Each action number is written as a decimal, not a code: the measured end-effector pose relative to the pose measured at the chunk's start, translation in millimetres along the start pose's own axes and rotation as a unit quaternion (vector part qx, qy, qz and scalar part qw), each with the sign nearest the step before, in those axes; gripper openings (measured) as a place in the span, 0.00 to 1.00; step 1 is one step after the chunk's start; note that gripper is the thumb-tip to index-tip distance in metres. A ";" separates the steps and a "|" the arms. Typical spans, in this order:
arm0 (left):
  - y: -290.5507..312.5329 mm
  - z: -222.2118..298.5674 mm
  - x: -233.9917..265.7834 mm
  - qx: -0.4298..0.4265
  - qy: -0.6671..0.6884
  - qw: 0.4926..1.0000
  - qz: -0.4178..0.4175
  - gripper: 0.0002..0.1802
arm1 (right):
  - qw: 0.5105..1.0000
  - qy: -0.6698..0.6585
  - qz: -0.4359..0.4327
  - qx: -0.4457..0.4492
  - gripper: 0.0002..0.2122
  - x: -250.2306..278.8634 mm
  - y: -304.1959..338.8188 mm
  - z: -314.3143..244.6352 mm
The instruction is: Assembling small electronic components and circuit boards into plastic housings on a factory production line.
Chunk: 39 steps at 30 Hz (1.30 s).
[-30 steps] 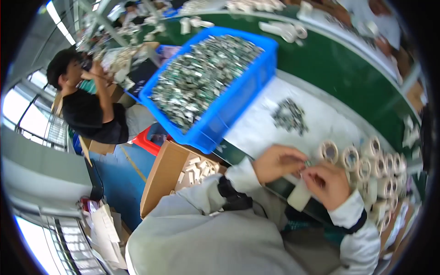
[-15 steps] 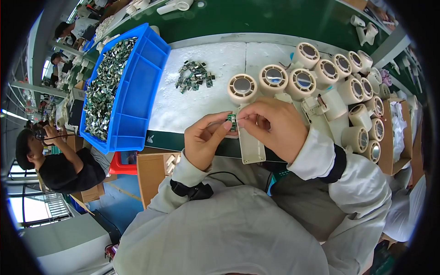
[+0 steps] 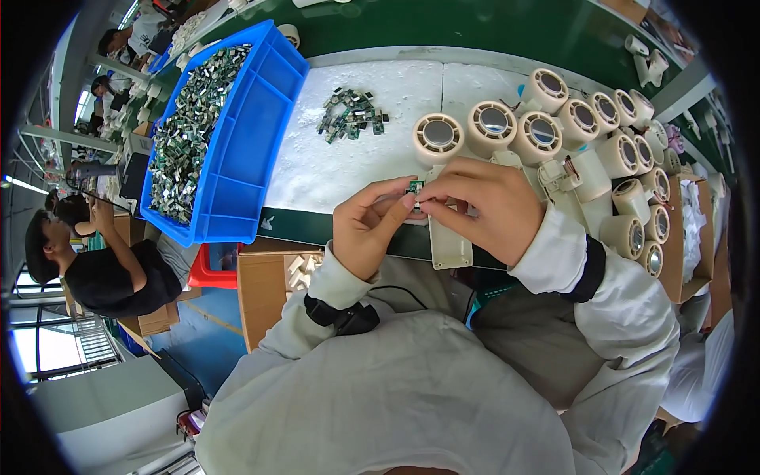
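My left hand [image 3: 366,226] pinches a small green circuit board [image 3: 414,187] between thumb and fingers, just above the near edge of the work surface. My right hand [image 3: 487,207] is closed, its thumb and fingertips pinched at the board's lower right edge. Whatever small part sits between those fingertips is too small to make out. Under my right hand lies an open cream handle casing [image 3: 451,244], its lower end showing. Beyond my hands stands a round cream fan-like head [image 3: 438,138] with a slotted ring and shiny disc; whether it joins that casing is hidden.
A loose pile of circuit boards [image 3: 351,115] lies on the white foam sheet [image 3: 301,170]. At left stands a blue bin [image 3: 261,131] full of boards. Several cream housings [image 3: 631,198] crowd the right side, beside a cardboard box [image 3: 693,237]. A person [image 3: 111,273] is at far left.
The whole view has shifted, so the bench appears farther right and higher. My right fingertips have moved slightly down along the board's edge; my left hand keeps its pinch on the board.
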<state>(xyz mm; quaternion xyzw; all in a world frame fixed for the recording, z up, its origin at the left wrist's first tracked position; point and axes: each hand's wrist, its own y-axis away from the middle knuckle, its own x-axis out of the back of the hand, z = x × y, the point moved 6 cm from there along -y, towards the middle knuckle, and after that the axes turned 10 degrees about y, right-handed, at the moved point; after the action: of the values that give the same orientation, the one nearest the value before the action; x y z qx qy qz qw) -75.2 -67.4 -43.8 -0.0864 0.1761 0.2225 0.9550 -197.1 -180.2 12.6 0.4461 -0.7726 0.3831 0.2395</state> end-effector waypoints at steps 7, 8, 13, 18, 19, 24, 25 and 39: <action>3.1 0.4 -1.5 -0.025 -0.007 1.000 0.003 0.16 | 0.998 0.056 0.023 -0.004 0.04 6.2 -4.3 -2.4; 3.1 0.6 -1.6 -0.036 -0.014 0.999 0.004 0.16 | 0.998 0.047 0.027 -0.014 0.04 6.0 -4.3 -0.9; 3.1 1.5 -3.3 -0.060 -0.025 0.998 0.008 0.15 | 0.999 0.033 0.026 -0.023 0.04 5.8 -4.0 -0.8; 5.6 0.2 -3.1 -0.100 -0.067 0.992 0.027 0.15 | 0.999 0.004 0.015 -0.048 0.04 -0.4 -1.9 1.1; 6.5 0.4 -4.4 -0.102 -0.067 0.992 0.026 0.15 | 0.998 -0.007 0.017 -0.054 0.04 -0.5 -2.1 1.3; 12.5 5.7 -7.1 -0.129 -0.163 0.975 0.080 0.15 | 0.995 -0.034 0.029 -0.087 0.04 -2.4 -4.9 1.4; 13.6 6.3 -6.6 -0.138 -0.195 0.966 0.094 0.15 | 0.994 -0.037 0.032 -0.096 0.04 -3.0 -5.5 1.9; 27.1 18.6 -24.0 -0.322 -0.394 0.850 0.135 0.16 | 0.982 -0.079 0.094 -0.143 0.04 -11.1 -3.4 -9.0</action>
<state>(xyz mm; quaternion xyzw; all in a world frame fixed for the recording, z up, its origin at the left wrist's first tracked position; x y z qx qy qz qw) -102.1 -48.3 -20.0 -0.2700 -0.2865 0.4087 0.8234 -188.5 -168.4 11.3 0.3614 -0.8743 0.2528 0.2025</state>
